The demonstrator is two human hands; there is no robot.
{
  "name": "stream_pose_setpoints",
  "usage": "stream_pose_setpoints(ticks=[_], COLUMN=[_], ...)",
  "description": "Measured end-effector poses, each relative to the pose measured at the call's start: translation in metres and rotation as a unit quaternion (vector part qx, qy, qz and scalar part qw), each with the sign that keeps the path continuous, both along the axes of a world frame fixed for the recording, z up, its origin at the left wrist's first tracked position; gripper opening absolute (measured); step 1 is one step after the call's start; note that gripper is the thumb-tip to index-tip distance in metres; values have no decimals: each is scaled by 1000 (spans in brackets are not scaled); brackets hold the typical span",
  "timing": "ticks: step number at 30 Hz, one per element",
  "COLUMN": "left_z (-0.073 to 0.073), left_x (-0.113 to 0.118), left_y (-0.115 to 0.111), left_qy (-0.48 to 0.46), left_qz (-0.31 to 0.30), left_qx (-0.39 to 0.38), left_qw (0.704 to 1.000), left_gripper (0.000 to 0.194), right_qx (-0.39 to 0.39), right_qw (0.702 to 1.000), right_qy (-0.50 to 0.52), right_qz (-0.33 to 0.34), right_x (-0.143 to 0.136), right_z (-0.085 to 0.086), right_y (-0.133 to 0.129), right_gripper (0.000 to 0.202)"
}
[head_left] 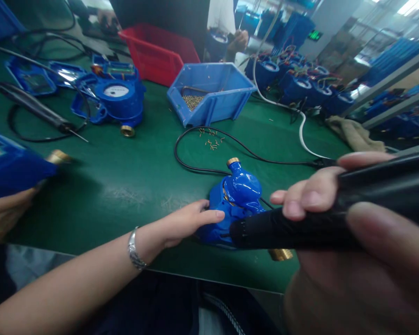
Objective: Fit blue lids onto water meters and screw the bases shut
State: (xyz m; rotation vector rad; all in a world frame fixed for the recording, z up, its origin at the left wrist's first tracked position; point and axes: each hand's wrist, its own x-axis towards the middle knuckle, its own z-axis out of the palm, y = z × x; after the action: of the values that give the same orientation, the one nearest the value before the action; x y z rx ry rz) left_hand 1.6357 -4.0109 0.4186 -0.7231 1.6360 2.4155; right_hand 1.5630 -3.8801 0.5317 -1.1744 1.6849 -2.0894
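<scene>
My left hand [192,221], with a silver bracelet at the wrist, grips the near left side of a blue water meter [244,188]. The meter lies on the green bench with its rounded blue body facing up; one brass threaded end points away from me, the other toward the bench's front edge. Close to the camera, my right hand [321,195] is wrapped round a black electric screwdriver [265,230]. Its tip is down at the meter's blue housing, just beside my left thumb. Whether the bit sits in a screw I cannot make out.
Small brass screws [212,142] lie loose before a blue bin [223,100] holding more screws. A red bin [157,56] stands behind. Another meter [118,100] and a second screwdriver [38,107] are left. A co-worker's hand [10,211] holds a blue meter. A black cable [178,153] loops across.
</scene>
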Motion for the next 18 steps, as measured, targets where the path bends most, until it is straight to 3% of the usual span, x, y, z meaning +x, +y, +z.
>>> stream_pose_setpoints(ticks=[7,14,18], left_z=[-5,-4,-4], left_x=[-6,-7,-8], left_y=[17,19,19], left_qy=[38,18,21], left_qz=[88,111,113], left_qx=[22,38,40], left_qw=[995,993,993], left_gripper=[53,66,59], right_qx=[-63,-74,-70], right_qw=[993,992,993], right_qy=[-101,-99,-94], right_qz=[-8,1,1], right_x=[0,1,1], right_z=[-19,-25,-25], right_y=[-7,-10,-11], right_gripper=[17,16,17])
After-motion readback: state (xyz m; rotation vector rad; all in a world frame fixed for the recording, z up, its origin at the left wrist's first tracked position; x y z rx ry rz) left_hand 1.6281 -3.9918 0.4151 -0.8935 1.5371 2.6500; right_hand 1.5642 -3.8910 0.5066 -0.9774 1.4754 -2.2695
